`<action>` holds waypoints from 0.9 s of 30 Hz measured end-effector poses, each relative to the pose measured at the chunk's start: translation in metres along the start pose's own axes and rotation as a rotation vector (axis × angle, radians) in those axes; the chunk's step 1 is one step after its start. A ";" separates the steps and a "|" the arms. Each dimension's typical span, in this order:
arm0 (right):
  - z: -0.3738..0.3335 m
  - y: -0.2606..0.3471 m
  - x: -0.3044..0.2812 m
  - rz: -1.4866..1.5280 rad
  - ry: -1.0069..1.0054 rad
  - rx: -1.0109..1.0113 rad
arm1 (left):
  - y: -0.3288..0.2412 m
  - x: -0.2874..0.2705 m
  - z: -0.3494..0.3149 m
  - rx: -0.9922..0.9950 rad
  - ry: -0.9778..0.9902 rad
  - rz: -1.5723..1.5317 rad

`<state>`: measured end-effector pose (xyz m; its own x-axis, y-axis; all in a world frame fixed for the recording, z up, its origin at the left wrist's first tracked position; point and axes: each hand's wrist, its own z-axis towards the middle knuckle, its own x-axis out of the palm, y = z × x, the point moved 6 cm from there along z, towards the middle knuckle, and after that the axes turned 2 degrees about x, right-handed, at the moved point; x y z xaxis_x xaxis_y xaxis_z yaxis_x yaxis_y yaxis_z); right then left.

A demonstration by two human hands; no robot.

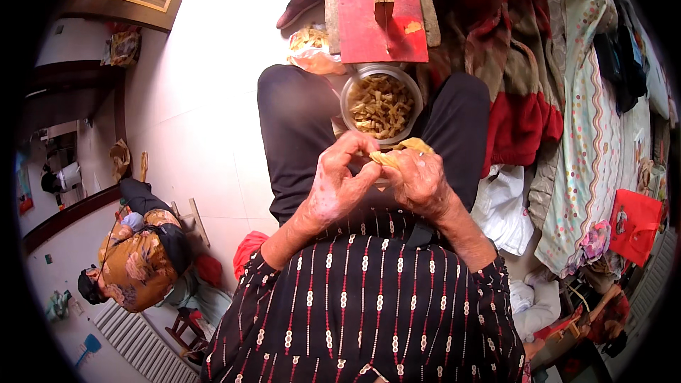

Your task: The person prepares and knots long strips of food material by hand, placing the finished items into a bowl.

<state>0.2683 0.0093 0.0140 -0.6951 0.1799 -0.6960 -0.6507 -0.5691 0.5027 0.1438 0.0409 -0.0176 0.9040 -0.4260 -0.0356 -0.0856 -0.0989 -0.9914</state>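
My right hand (pixel 422 181) is closed round a yellowish folded strip (pixel 389 159), perhaps of leaf or paper; its exact kind does not show. A loose part of it curls out above the knuckles. From the other side my left hand (pixel 337 181) pinches at the strip's end, thumb and forefinger bent together. Just beyond the hands, between my knees, stands a round whitish tub (pixel 345 103) holding many small yellow-brown folded pieces (pixel 383 105).
A red board bench (pixel 362 28) with an upright wooden peg (pixel 383 10) lies ahead. Beside it sits a plastic bag (pixel 312 50) of similar pieces, near another person's shoe (pixel 298 6). Bedding (pixel 582 170) lies right. Another person (pixel 145 262) sits bent over at left.
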 end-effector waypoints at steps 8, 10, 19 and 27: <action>0.006 -0.009 -0.008 -0.067 0.140 -0.135 | 0.026 0.019 -0.010 -0.321 0.169 -0.595; 0.004 -0.011 -0.011 -0.003 0.176 -0.126 | 0.026 0.019 -0.012 -0.334 0.191 -0.579; 0.005 -0.016 -0.036 0.169 0.200 -0.021 | 0.005 0.001 -0.013 -0.314 0.337 -0.303; 0.001 -0.017 -0.043 0.279 0.447 0.092 | -0.016 -0.014 -0.013 -0.079 0.501 -0.025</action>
<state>0.3089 0.0127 0.0356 -0.6601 -0.3392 -0.6702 -0.4979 -0.4704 0.7286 0.1275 0.0366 0.0004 0.5957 -0.7999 0.0720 -0.1158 -0.1743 -0.9779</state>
